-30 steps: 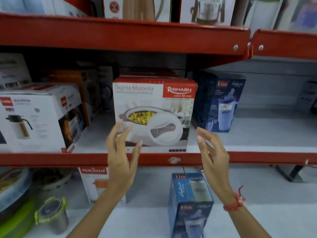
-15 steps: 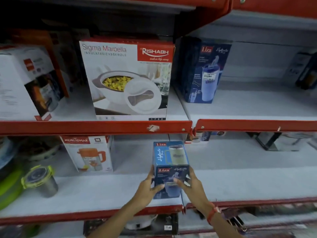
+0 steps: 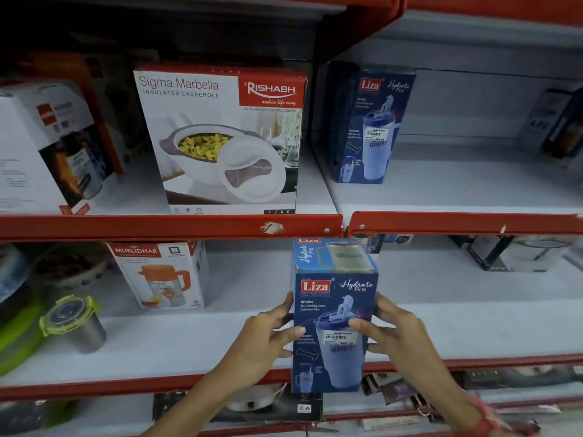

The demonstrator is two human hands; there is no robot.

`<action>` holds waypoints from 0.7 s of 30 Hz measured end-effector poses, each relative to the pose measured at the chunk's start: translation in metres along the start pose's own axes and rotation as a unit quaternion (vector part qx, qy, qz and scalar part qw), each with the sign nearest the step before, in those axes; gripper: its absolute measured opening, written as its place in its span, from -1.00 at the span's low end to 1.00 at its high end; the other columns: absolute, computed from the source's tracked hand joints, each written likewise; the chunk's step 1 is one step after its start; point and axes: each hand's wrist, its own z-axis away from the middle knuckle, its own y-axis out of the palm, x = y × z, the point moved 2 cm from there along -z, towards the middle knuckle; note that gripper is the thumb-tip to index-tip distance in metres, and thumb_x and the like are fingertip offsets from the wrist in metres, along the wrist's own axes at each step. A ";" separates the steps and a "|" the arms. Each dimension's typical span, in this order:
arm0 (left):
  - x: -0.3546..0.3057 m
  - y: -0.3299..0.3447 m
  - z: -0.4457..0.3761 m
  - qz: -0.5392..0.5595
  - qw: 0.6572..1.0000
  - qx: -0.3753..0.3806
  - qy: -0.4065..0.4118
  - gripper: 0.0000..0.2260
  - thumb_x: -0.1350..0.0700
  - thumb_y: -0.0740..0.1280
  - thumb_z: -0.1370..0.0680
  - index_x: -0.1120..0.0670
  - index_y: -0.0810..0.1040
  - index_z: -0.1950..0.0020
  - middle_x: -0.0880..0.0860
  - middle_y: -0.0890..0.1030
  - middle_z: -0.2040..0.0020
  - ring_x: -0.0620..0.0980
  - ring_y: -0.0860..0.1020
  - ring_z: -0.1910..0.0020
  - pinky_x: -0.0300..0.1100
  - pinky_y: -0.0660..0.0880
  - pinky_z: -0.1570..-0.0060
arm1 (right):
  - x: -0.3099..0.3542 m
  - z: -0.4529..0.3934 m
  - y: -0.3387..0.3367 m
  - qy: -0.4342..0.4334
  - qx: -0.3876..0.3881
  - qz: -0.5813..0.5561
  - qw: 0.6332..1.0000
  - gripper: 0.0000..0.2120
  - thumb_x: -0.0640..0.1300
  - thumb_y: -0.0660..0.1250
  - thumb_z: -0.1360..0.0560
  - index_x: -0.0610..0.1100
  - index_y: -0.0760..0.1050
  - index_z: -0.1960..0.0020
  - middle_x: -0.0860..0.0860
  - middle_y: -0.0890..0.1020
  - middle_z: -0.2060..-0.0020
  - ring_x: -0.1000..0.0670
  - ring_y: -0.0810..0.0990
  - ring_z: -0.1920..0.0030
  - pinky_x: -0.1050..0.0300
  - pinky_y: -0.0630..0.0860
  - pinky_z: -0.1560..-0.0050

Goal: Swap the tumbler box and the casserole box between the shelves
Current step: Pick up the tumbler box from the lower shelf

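A blue Liza tumbler box (image 3: 331, 298) is held upright at the front edge of the lower shelf (image 3: 157, 342), its base out over the red rim. My left hand (image 3: 268, 339) grips its left side and my right hand (image 3: 391, 335) grips its right side, thumb across the front. The white and red casserole box (image 3: 220, 137) stands on the upper shelf (image 3: 441, 190), straight above and a little left of the held box. A second blue Liza tumbler box (image 3: 369, 124) stands to the right of the casserole box.
On the upper shelf, a white flask box (image 3: 53, 146) stands left of the casserole box. The lower shelf holds a white jug box (image 3: 161, 275), a steel container with a green lid (image 3: 74, 323) and green lids at the far left. Dark boxes (image 3: 517, 253) sit at the back right.
My hands dropped from the casserole box to the lower shelf and took hold of the blue tumbler box. It has since come forward and up, over the shelf's front rim.
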 end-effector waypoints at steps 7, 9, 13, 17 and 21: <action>-0.103 -0.013 0.018 -0.015 0.986 -0.041 0.164 -0.59 -0.11 0.23 -0.46 -0.38 0.30 -0.28 -0.39 0.56 -0.13 -0.31 0.53 -0.16 -0.31 0.56 -0.07 | 0.097 0.009 -0.045 -0.078 -0.036 -0.043 0.995 -0.62 -0.08 0.45 -0.28 0.16 0.60 -0.07 0.19 0.76 0.09 0.06 0.72 0.03 0.12 0.69 0.22; -0.131 -0.016 0.012 0.007 0.978 -0.047 0.202 -0.57 -0.04 0.23 -0.49 -0.26 0.32 -0.36 -0.27 0.59 -0.17 -0.27 0.55 -0.16 -0.31 0.56 -0.05 | 0.129 0.008 -0.058 -0.119 -0.048 -0.027 0.991 -0.64 -0.03 0.44 -0.27 0.18 0.60 -0.05 0.18 0.76 0.12 0.08 0.73 0.08 0.15 0.69 0.24; -0.165 -0.019 0.007 0.035 0.969 -0.055 0.238 -0.52 0.02 0.22 -0.52 -0.12 0.26 -0.44 -0.17 0.62 -0.16 -0.24 0.57 -0.13 -0.33 0.58 0.03 | 0.170 0.009 -0.080 -0.165 -0.066 -0.013 0.984 -0.63 -0.12 0.43 -0.36 0.02 0.60 -0.17 0.09 0.77 0.13 0.04 0.75 0.18 0.15 0.69 0.28; -0.171 -0.017 0.007 0.047 0.969 -0.054 0.237 -0.50 0.00 0.23 -0.49 -0.15 0.27 -0.43 -0.16 0.64 -0.14 -0.22 0.58 -0.12 -0.24 0.61 0.02 | 0.174 0.008 -0.085 -0.164 -0.071 -0.002 0.984 -0.52 -0.05 0.43 -0.28 0.02 0.59 -0.21 0.07 0.77 0.08 0.00 0.75 0.14 0.10 0.70 0.26; -0.181 -0.014 -0.007 0.037 0.968 -0.060 0.242 -0.51 0.00 0.23 -0.51 -0.16 0.24 -0.44 -0.17 0.63 -0.16 -0.22 0.58 -0.12 -0.21 0.61 0.00 | 0.175 -0.005 -0.094 -0.172 -0.075 -0.021 0.982 -0.55 -0.11 0.43 -0.33 -0.02 0.58 -0.22 0.03 0.77 0.07 -0.05 0.75 0.09 -0.03 0.71 0.17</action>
